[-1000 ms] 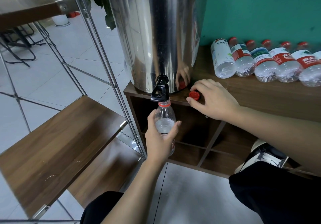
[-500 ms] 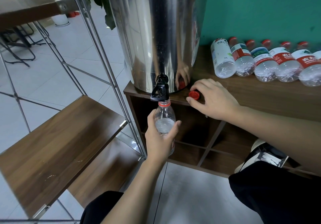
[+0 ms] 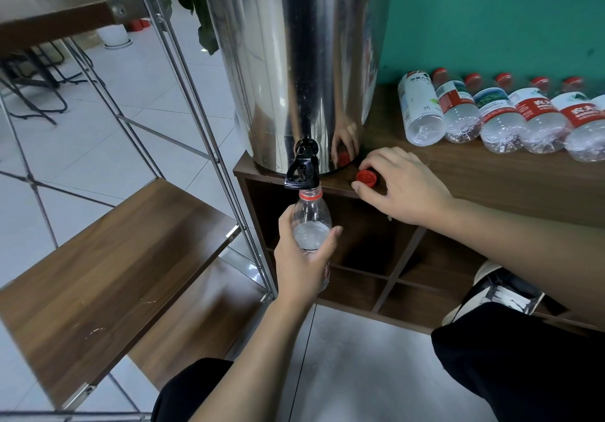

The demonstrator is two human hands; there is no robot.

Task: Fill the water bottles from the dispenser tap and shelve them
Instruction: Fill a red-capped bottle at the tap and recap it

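while half full, clear bottle point(image 3: 311, 222)

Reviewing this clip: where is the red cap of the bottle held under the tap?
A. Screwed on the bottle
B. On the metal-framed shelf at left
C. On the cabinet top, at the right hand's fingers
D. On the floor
C: the red cap sits on the cabinet top at the right hand, while the left hand grips the open bottle under the tap.
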